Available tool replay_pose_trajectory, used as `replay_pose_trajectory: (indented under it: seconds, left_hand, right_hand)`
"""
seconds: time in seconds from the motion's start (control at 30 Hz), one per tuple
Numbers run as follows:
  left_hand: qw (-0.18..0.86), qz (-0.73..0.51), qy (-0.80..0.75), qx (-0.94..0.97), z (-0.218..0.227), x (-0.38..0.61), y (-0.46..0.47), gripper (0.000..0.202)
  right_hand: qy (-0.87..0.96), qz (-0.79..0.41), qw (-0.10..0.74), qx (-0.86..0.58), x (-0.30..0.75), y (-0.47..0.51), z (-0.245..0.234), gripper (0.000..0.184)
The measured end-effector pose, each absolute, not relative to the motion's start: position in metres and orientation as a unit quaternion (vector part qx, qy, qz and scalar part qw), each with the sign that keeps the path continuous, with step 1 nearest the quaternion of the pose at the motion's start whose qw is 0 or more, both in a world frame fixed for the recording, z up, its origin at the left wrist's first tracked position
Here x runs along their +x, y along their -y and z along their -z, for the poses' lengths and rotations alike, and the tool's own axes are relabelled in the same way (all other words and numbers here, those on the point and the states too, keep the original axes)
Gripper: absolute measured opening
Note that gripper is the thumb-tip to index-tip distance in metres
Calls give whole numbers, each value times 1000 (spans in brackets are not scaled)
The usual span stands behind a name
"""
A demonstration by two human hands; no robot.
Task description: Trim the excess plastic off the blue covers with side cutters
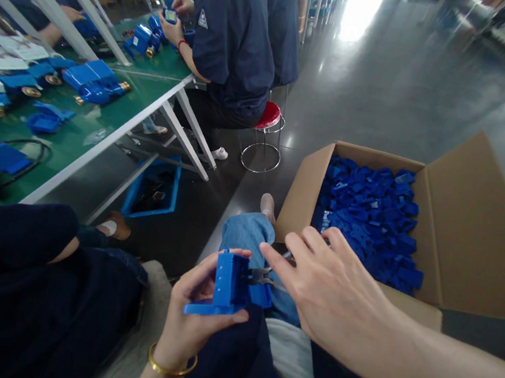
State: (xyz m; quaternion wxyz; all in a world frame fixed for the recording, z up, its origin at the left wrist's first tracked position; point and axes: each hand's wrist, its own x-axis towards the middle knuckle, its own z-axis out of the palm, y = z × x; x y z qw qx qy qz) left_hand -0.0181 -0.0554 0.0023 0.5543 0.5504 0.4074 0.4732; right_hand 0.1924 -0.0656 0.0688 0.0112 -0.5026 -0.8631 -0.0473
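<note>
While the left hand [189,316] grips a blue plastic part [226,284] from its left side in the lower middle of the frame, the right hand [318,276] reaches in from the right edge, its fingers folded around a pair of metal pliers [261,274]. The tip of the pliers meets the part's right side, where an open cavity faces them; most of the handles are hidden behind the fingers, and exactly what the tip pinches is too small to tell. The part is held above the person's lap, with a flat flange sticking out at its lower left. A gold bracelet [170,362] circles the left wrist.

Right of centre, an open cardboard box [301,187] is heaped with small blue pieces [368,214], its broad flap spread toward the right edge. A green counter [125,98] runs across the upper left, carrying blue units with brass fittings [93,79], a flat blue piece [3,158] and, near it, a black cable [47,153]. A blue bin [175,189] sits on the floor below. At top centre a co-worker [240,27] in dark blue sits on a red stool [270,116], both hands at a small blue device [170,16]. Another person's dark sleeve [0,238] fills the lower left.
</note>
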Motion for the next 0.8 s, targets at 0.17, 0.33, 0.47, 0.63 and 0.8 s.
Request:
replay_pose_trajectory:
  seconds: [0.17, 0.33, 0.47, 0.63, 0.8]
  left_hand:
    - [554, -474, -410, 548, -3, -21, 54, 61]
    - [554, -475, -404, 551, -2, -21, 53, 62]
    - [556, -477, -399, 552, -2, -20, 53, 62]
    - [552, -475, -401, 555, -4, -19, 54, 60]
    - [559, -474, -399, 552, -3, -19, 55, 62]
  right_hand:
    - [863, 54, 14, -502, 194, 63, -70, 37]
    - [867, 50, 26, -496, 196, 63, -71, 37]
    - [866, 48, 20, -498, 195, 63, -71, 36]
    - [865, 50, 22, -498, 194, 63, -70, 34]
    - [868, 41, 17, -495, 195, 62, -69, 32]
